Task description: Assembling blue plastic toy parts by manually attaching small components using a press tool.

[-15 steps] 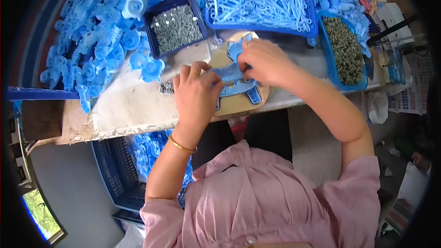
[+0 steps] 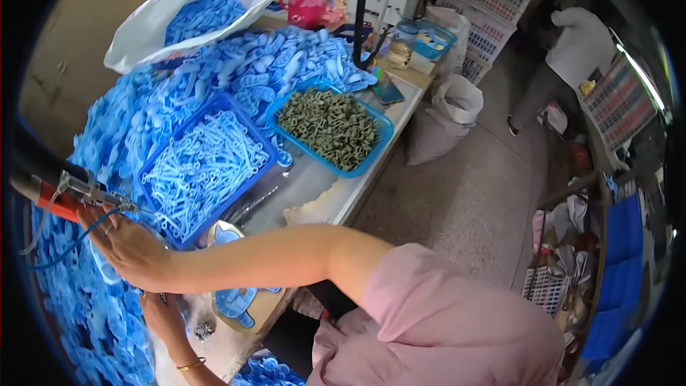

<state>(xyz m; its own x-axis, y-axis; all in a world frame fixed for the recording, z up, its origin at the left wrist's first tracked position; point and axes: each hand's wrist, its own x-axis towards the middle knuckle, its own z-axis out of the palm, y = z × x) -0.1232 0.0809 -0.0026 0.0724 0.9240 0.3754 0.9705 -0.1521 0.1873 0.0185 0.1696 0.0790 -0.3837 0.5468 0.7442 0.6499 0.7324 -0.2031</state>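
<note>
My right hand (image 2: 131,251) is raised at the left side, its fingers closed against the orange power screwdriver (image 2: 58,203), whose metal front end and thin blue hose show beside it. Just below, my left hand (image 2: 163,318) is partly hidden behind my right forearm. Its fingers are drawn together at a small dark thing that I cannot make out. Right of that hand, a blue moulded plastic piece (image 2: 234,304) lies on a tan board (image 2: 223,234), partly covered by my right forearm. A little heap of silvery screws (image 2: 204,331) rests on the table near the board.
A blue tray (image 2: 268,144) of light-blue plastic links and a turquoise tray (image 2: 389,132) of small greenish metal parts stand beyond my arm. Blue pieces (image 2: 300,57) pile up behind them, with a white sack (image 2: 136,36). Another sack (image 2: 436,129) stands on the floor; a person (image 2: 582,43) bends farther off.
The view has swung to the right. Both hands have left the blue plastic piece on the board and moved left, the right one up to the orange power screwdriver.
</note>
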